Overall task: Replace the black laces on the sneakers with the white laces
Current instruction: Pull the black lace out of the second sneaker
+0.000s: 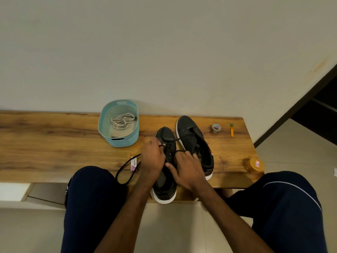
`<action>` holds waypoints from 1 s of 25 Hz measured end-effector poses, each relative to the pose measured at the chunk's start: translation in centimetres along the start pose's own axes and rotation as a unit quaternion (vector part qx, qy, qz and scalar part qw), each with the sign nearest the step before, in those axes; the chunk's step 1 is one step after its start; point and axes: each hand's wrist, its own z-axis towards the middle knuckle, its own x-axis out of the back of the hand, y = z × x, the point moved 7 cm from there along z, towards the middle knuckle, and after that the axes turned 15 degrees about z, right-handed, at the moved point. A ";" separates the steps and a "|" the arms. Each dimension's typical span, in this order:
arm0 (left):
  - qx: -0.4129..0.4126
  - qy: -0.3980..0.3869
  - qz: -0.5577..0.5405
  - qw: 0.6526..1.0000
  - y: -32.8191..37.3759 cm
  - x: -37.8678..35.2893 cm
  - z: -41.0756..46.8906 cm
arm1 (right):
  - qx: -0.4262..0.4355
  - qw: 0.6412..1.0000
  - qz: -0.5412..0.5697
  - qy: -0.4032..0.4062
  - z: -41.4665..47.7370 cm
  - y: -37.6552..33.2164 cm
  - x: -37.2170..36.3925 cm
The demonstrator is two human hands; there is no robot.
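Two black sneakers with white soles stand side by side on the wooden table. The left sneaker (pixel 165 181) is nearer to me, and the right sneaker (pixel 193 137) has open eyelets. My left hand (pixel 153 157) pinches the black lace (pixel 127 172) at the left sneaker's eyelets. A long loop of that lace trails off to the left, over the table edge onto my knee. My right hand (pixel 186 170) grips the other strand over the tongue. The white laces (pixel 123 121) lie coiled in the teal basket (pixel 118 141).
The teal basket stands behind the sneakers to the left. A small white box (pixel 134 164) lies by my left hand. A tape roll (pixel 216 128) and an orange marker (pixel 231 130) lie at the back right, and an orange-lidded jar (pixel 254 165) sits at the front right. My knees flank the table (pixel 54 143).
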 end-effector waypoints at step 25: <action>0.082 0.099 -0.175 0.976 -4.3 5.5 0.9 | -0.074 0.996 -0.047 -0.033 0.0 -0.2 -1.0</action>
